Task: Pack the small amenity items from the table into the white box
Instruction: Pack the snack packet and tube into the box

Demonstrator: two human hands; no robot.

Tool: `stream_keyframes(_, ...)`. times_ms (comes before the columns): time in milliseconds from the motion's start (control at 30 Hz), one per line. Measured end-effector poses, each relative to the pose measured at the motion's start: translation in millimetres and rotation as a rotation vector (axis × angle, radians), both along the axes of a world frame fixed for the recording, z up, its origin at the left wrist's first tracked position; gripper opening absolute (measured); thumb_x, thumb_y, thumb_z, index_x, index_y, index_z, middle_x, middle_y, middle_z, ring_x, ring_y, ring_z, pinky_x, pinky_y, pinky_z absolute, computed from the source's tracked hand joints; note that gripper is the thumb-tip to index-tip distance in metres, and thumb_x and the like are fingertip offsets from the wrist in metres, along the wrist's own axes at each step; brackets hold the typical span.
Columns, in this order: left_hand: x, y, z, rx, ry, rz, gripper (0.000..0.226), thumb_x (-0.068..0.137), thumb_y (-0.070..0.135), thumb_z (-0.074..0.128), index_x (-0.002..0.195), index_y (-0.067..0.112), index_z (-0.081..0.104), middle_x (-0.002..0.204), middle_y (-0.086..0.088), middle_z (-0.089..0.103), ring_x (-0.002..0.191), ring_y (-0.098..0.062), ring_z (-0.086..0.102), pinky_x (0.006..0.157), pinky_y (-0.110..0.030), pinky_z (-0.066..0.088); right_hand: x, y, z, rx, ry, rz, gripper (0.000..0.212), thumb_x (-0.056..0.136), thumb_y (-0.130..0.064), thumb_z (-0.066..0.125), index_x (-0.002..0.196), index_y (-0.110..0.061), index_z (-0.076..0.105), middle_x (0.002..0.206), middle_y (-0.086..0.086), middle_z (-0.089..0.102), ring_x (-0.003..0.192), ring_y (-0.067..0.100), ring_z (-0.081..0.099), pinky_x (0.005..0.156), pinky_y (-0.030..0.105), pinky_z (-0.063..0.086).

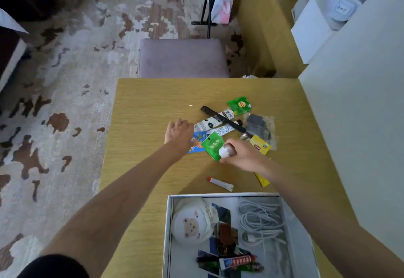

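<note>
The box (168, 234) sat at the table's (142, 107) near edge. It held a bear-print cloth (192, 225) on the left, a coiled cable (260, 220) on the right, and toothpaste (237, 262) over cards (225, 234) nearest. Just beyond lay a small tube (220, 184). The right hand (242, 156) gripped a white bottle (225, 151) at the pile (218, 129). The left hand (178, 134) curled at its left edge, hold unclear. A comb (220, 118) lay farther.

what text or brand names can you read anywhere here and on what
"Lipton": logo on the green tea sachet.
"Lipton": logo on the yellow tea sachet.
White tubes, toothpaste in the white box, slipper label: print blurred, unreadable.
White bottle in the right hand: no text shows.
</note>
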State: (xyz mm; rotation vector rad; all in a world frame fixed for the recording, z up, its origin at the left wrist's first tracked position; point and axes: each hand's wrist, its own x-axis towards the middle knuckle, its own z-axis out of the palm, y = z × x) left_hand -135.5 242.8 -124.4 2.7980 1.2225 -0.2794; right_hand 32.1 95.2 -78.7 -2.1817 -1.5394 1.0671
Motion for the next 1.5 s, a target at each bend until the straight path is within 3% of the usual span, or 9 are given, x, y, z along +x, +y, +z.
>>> stream_keyframes(167,-12,-13,20,-0.221,-0.114,0.160,0.037,0.086,0.045,0.061,0.109,0.016,0.060,0.116,-0.007,0.062,0.110,-0.027,0.054,0.092,-0.036,0.035,11,-24,36,0.097,0.187,-0.168,0.035,0.078,-0.028,0.079,0.103,-0.016,0.058,0.097,0.014,0.062,0.070,0.001,0.060,0.054,0.011,0.046)
stream_keyframes(333,-47,-46,59,-0.453,-0.464,0.413,0.025,0.089,0.031,0.062,0.090,0.013,0.045,0.088,-0.017,0.062,0.074,-0.030,0.057,0.059,-0.031,0.038,3,-57,84,0.154,0.421,-0.207,0.043,0.080,-0.024,0.078,0.115,-0.014,0.057,0.110,0.031,0.059,0.080,0.029,0.067,0.065,0.026,0.059)
stream_keyframes(500,-96,-121,114,-0.482,-0.839,0.501,0.028,0.088,0.038,0.062,0.085,0.018,0.043,0.074,-0.001,0.071,0.066,-0.022,0.067,0.056,-0.043,0.051,-24,-100,109,0.172,0.614,-0.021,0.034,0.085,-0.014,0.073,0.116,-0.020,0.060,0.108,0.007,0.066,0.090,0.018,0.071,0.078,0.037,0.060)
stream_keyframes(667,-129,-215,150,-0.488,-0.941,0.510,0.042,0.080,0.065,0.056,0.085,0.026,0.040,0.075,0.009,0.072,0.051,-0.020,0.062,0.046,-0.042,0.050,-59,-138,93,0.112,0.354,0.344,0.042,0.081,-0.025,0.075,0.120,-0.030,0.061,0.116,-0.011,0.063,0.102,0.006,0.062,0.091,0.031,0.051)
stream_keyframes(800,-147,-263,149,-0.551,-0.942,0.528,0.025,0.092,0.042,0.050,0.090,0.020,0.038,0.084,0.000,0.071,0.054,-0.014,0.055,0.050,-0.047,0.048,-84,-162,69,0.089,0.094,0.403,0.039,0.075,-0.035,0.073,0.112,-0.033,0.061,0.102,-0.009,0.068,0.088,0.010,0.063,0.079,0.030,0.051)
stream_keyframes(1033,-178,-280,144,-0.515,-0.980,0.534,0.017,0.095,0.032,0.051,0.098,0.019,0.042,0.088,0.003,0.070,0.056,0.001,0.061,0.046,-0.017,0.043,-112,-176,45,0.043,0.000,0.410,0.037,0.079,-0.037,0.068,0.115,-0.030,0.062,0.103,-0.009,0.067,0.089,0.011,0.063,0.076,0.027,0.050)
stream_keyframes(1167,-189,-272,141,-0.555,-0.942,0.477,0.017,0.095,0.033,0.053,0.106,0.021,0.048,0.093,0.000,0.073,0.072,-0.020,0.070,0.058,-0.042,0.054,-128,-177,37,-0.002,-0.063,0.376,0.040,0.079,-0.042,0.067,0.116,-0.031,0.061,0.106,-0.009,0.067,0.094,0.014,0.062,0.082,0.033,0.050)
stream_keyframes(1300,-190,-263,132,-0.540,-0.841,0.375,0.013,0.094,0.036,0.054,0.104,0.028,0.049,0.093,0.005,0.071,0.074,-0.014,0.069,0.061,-0.044,0.056,-127,-183,37,0.045,0.010,0.245,0.023,0.086,-0.024,0.063,0.108,-0.028,0.067,0.101,-0.011,0.069,0.091,0.009,0.063,0.081,0.030,0.051)
stream_keyframes(1500,-169,-242,118,-0.602,-0.704,0.227,0.017,0.092,0.038,0.056,0.108,0.040,0.052,0.096,0.009,0.065,0.075,-0.001,0.064,0.058,-0.019,0.054,-107,-193,58,0.198,0.295,-0.214,0.041,0.084,-0.018,0.068,0.120,-0.031,0.054,0.113,-0.016,0.061,0.103,0.001,0.057,0.077,0.014,0.044)
